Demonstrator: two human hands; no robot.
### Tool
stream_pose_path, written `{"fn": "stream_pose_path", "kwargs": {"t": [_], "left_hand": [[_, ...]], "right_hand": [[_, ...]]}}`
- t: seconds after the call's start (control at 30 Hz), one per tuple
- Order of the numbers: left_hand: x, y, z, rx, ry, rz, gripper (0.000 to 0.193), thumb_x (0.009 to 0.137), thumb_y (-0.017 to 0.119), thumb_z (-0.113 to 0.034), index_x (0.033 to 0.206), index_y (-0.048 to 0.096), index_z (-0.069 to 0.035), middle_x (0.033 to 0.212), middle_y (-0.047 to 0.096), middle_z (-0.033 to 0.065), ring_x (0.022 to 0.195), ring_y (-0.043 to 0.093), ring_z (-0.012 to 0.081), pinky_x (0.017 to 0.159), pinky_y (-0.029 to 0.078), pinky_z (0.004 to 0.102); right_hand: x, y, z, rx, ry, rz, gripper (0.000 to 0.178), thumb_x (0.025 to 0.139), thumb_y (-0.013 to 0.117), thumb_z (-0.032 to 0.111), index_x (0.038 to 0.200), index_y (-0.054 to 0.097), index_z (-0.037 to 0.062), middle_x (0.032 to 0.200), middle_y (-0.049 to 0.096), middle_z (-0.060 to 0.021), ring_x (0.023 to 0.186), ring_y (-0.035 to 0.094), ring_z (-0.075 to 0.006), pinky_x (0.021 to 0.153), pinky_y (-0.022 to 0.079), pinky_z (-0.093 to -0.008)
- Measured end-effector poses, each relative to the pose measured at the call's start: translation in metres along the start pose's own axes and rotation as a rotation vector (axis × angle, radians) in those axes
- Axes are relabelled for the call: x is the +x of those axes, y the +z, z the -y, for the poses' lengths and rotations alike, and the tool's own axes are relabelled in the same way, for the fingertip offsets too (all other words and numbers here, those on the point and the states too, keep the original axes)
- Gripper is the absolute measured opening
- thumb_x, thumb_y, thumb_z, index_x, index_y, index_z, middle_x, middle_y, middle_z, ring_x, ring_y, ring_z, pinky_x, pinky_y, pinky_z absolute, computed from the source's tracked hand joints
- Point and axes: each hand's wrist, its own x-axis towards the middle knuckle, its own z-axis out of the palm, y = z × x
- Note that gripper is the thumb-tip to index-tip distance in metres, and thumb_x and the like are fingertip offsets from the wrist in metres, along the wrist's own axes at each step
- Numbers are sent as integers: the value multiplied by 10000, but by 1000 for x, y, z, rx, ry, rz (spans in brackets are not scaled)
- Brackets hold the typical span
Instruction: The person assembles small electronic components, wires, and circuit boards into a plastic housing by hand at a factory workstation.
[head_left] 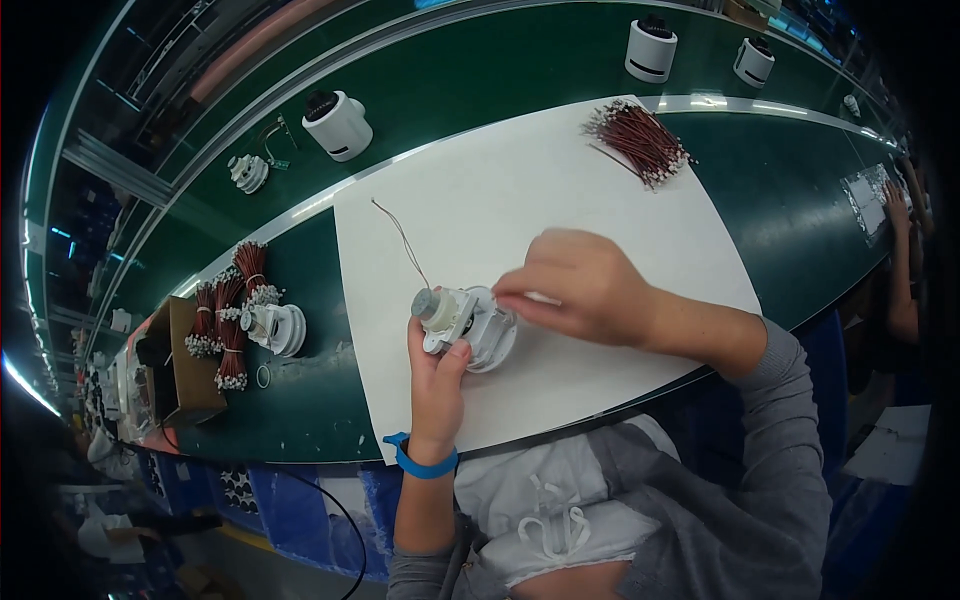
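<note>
My left hand (436, 390), with a blue wristband (425, 462), is closed round a white plastic motor assembly (490, 335) above the white sheet. A grey-capped cylinder (430, 304) sits on its left side, and a thin pair of wires (404, 240) runs up from there. At the assembly's right edge my right hand (580, 283) has thumb and fingers pinched together. What the pinch holds, if anything, is too small and blurred to tell.
The white sheet (480, 180) covers the middle of the green bench. Loose dark-red wires (640, 140) lie on its far right corner. Bundled wires (230, 330), another white assembly (275, 330) and a cardboard box (195, 395) are at left. White housings (340, 125) stand beyond; a co-worker's hand (895, 205) is far right.
</note>
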Motion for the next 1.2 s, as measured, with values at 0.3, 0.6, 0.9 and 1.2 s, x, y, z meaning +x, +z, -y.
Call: {"fn": "stream_pose_path", "kwargs": {"t": [0.3, 0.6, 0.9, 1.2], "left_hand": [[0, -2, 9, 115, 54, 60, 635, 927, 527, -189, 1427, 189, 6, 1323, 415, 114, 1204, 414, 183, 1024, 321, 313], [0, -7, 12, 134, 127, 67, 631, 941, 533, -202, 1416, 182, 19, 1315, 423, 124, 1214, 415, 188, 1028, 327, 319], [3, 1, 15, 257, 309, -18, 693, 865, 577, -57, 1422, 170, 8, 1413, 316, 156, 1275, 378, 241, 1050, 330, 360], [9, 6, 26, 597, 546, -203, 721, 821, 629, -40, 1410, 215, 8, 1429, 266, 212, 1306, 341, 327, 1060, 307, 408]], "right_hand": [[-11, 20, 3, -18, 0, 2, 164, 674, 750, 87, 809, 658, 94, 648, 536, -23, 577, 523, -182, 527, 387, -301], [-13, 29, 13, 65, 90, 17, 112, 726, 713, 77, 822, 656, 74, 646, 556, -23, 557, 513, -167, 544, 374, -286], [-4, 21, 30, 643, 842, 202, 162, 889, 598, 143, 942, 619, -8, 566, 510, 35, 530, 406, -18, 512, 338, -203], [-11, 35, 26, 867, 992, 87, 200, 888, 575, 171, 896, 587, -28, 631, 582, -27, 557, 482, -68, 512, 374, -243]]}}
